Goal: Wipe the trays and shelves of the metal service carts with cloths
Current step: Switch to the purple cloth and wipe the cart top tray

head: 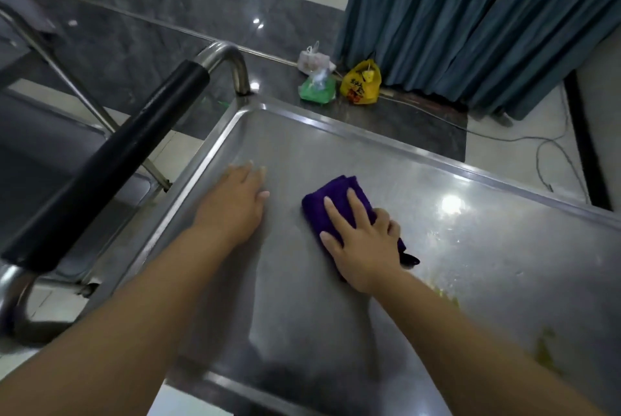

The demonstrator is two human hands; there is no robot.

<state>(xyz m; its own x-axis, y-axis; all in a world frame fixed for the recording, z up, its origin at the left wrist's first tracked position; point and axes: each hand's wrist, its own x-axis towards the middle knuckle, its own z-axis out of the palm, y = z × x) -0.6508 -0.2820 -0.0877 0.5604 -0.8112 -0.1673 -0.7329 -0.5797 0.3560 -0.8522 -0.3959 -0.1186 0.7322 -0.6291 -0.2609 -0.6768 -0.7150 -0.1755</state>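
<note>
The steel top tray [470, 234] of a service cart fills the middle of the view. My right hand [364, 241] presses flat on a folded purple cloth [339, 195] lying on the tray's centre. My left hand [237, 202] rests palm down on the bare tray, fingers spread, a little left of the cloth and holding nothing. Yellowish smears [546, 352] mark the tray at the lower right.
The cart's push handle with a black grip [111, 163] runs along the left side. On the floor beyond the tray sit a yellow bag [361, 83], a green packet [317, 89] and a white bag [314, 61]. A teal curtain [470, 22] hangs behind; a cable [544, 143] trails right.
</note>
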